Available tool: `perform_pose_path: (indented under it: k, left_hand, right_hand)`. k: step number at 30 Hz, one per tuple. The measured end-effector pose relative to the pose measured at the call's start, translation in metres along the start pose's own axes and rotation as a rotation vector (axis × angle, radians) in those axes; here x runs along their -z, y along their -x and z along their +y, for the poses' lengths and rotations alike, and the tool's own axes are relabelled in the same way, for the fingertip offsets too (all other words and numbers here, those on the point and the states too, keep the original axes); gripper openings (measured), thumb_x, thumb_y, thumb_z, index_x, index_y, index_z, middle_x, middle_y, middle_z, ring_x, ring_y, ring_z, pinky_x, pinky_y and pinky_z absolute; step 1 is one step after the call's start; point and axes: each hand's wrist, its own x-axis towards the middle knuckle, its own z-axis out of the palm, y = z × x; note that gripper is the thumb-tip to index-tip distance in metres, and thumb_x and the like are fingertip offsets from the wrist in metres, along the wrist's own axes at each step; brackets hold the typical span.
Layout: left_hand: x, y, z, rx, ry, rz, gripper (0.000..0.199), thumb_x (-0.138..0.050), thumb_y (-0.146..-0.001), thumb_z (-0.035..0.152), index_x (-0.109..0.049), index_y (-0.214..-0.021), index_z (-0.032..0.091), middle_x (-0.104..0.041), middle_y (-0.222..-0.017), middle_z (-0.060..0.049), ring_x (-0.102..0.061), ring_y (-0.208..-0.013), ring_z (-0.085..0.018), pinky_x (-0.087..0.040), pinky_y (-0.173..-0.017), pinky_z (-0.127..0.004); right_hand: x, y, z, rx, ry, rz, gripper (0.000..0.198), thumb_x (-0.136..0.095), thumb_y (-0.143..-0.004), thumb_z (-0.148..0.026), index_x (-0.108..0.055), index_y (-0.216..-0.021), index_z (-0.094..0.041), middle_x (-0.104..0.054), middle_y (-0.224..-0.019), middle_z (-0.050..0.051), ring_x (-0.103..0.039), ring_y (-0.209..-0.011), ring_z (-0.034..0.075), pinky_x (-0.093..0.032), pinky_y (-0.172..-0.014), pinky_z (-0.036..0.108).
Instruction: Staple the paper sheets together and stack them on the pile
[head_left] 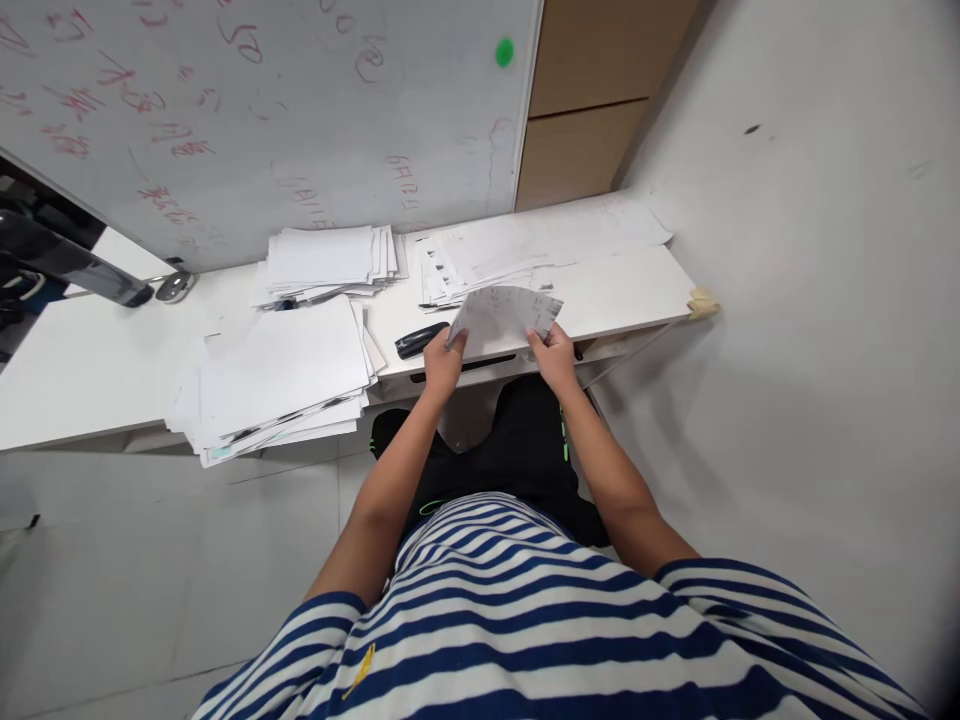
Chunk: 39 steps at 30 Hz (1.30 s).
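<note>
A sheet of paper (501, 308) with faint dark markings is held up over the desk's front edge, bowed between both hands. My left hand (444, 362) is closed on its left end, thumb on top. At the right end, my right hand (553, 358) pinches it the same way. Whether it is one sheet or a few together I cannot tell. Beside my left hand lies a black, rounded object (421, 340), partly hidden by that hand. Just behind the held paper is a spread stack of papers (487, 255).
On the white desk (622, 290) stand a large paper stack (289, 365), overhanging the front edge, and another stack (322, 257) behind it. A whiteboard (337, 110) with red writing rises at the back. The wall (810, 250) closes off the right. A mouse (175, 287) lies left.
</note>
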Motion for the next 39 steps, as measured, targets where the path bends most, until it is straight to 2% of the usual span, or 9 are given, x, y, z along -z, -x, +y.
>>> perform_pose_path:
  k: [3, 6, 10, 14, 16, 19, 22, 34, 39]
  left_hand:
    - [0.006, 0.006, 0.004, -0.006, 0.033, -0.002, 0.032, -0.059, -0.089, 0.048, -0.069, -0.093, 0.018, -0.072, -0.091, -0.006, -0.063, -0.090, -0.021, -0.048, -0.081, -0.031]
    - [0.023, 0.004, 0.008, -0.065, 0.011, 0.015, 0.038, -0.055, -0.092, 0.051, -0.068, -0.109, 0.019, -0.072, -0.100, -0.008, -0.065, -0.093, -0.021, -0.049, -0.083, -0.032]
    - [0.050, -0.015, -0.004, -0.196, -0.341, 0.019, 0.046, -0.061, -0.089, 0.051, -0.063, -0.123, 0.022, -0.065, -0.123, -0.014, -0.055, -0.123, -0.030, -0.043, -0.102, -0.043]
    - [0.062, -0.030, -0.028, -0.174, -0.581, -0.111, 0.044, -0.065, -0.086, 0.048, -0.061, -0.118, 0.019, -0.063, -0.123, -0.018, -0.053, -0.124, -0.035, -0.042, -0.102, -0.047]
    - [0.062, -0.032, -0.035, -0.195, -0.603, -0.156, 0.034, -0.061, -0.089, 0.046, -0.061, -0.111, 0.019, -0.064, -0.119, -0.018, -0.054, -0.124, -0.035, -0.042, -0.102, -0.046]
    - [0.063, -0.031, -0.039, -0.257, -0.604, -0.186, 0.032, -0.061, -0.090, 0.042, -0.059, -0.111, 0.019, -0.062, -0.125, -0.019, -0.044, -0.138, -0.037, -0.036, -0.109, -0.048]
    - [0.067, -0.029, -0.038, -0.282, -0.586, -0.217, 0.034, -0.061, -0.090, 0.040, -0.056, -0.117, 0.019, -0.059, -0.135, -0.018, -0.036, -0.146, -0.036, -0.031, -0.114, -0.050]
    - [0.072, -0.029, -0.036, -0.282, -0.583, -0.290, 0.039, -0.059, -0.090, 0.050, -0.058, -0.119, 0.023, -0.058, -0.141, -0.011, -0.033, -0.149, -0.032, -0.032, -0.118, -0.047]
    - [0.085, -0.034, -0.016, -0.157, -0.516, -0.412, 0.053, -0.058, -0.088, 0.059, -0.052, -0.131, 0.027, -0.062, -0.135, -0.008, -0.052, -0.131, -0.031, -0.035, -0.113, -0.049]
  right_hand:
    - [0.006, 0.011, -0.001, -0.011, 0.023, 0.088, 0.037, -0.064, -0.083, -0.050, -0.066, -0.099, -0.017, -0.070, -0.090, 0.006, -0.064, -0.086, 0.020, -0.052, -0.089, 0.038]
    - [0.022, 0.022, 0.001, -0.049, -0.002, 0.057, 0.039, -0.066, -0.082, -0.048, -0.068, -0.105, -0.016, -0.074, -0.099, 0.007, -0.066, -0.091, 0.021, -0.052, -0.093, 0.040]
    - [0.041, 0.034, 0.012, -0.228, -0.122, -0.010, 0.041, -0.073, -0.075, -0.045, -0.071, -0.103, -0.016, -0.076, -0.103, 0.007, -0.069, -0.093, 0.022, -0.054, -0.090, 0.040]
    - [0.045, 0.040, 0.018, -0.377, -0.260, 0.013, 0.040, -0.078, -0.066, -0.041, -0.072, -0.098, -0.017, -0.077, -0.095, 0.006, -0.070, -0.082, 0.020, -0.057, -0.080, 0.037]
    - [0.045, 0.040, 0.015, -0.413, -0.291, 0.020, 0.040, -0.079, -0.064, -0.039, -0.072, -0.097, -0.017, -0.077, -0.091, 0.005, -0.068, -0.074, 0.019, -0.058, -0.068, 0.033]
    - [0.042, 0.040, 0.007, -0.434, -0.281, 0.000, 0.037, -0.077, -0.064, -0.040, -0.071, -0.093, -0.017, -0.075, -0.084, 0.004, -0.061, -0.060, 0.015, -0.050, -0.049, 0.028]
    - [0.039, 0.040, 0.000, -0.430, -0.271, -0.036, 0.033, -0.075, -0.065, -0.038, -0.069, -0.089, -0.017, -0.073, -0.080, 0.003, -0.057, -0.055, 0.013, -0.045, -0.042, 0.025]
    - [0.015, 0.033, -0.013, -0.407, -0.227, -0.190, 0.031, -0.072, -0.069, -0.038, -0.069, -0.090, -0.016, -0.070, -0.077, 0.002, -0.052, -0.053, 0.011, -0.044, -0.043, 0.024]
    - [0.011, 0.039, -0.010, -0.444, -0.234, -0.192, 0.032, -0.074, -0.069, -0.040, -0.068, -0.090, -0.017, -0.068, -0.075, 0.000, -0.051, -0.053, 0.010, -0.041, -0.043, 0.023]
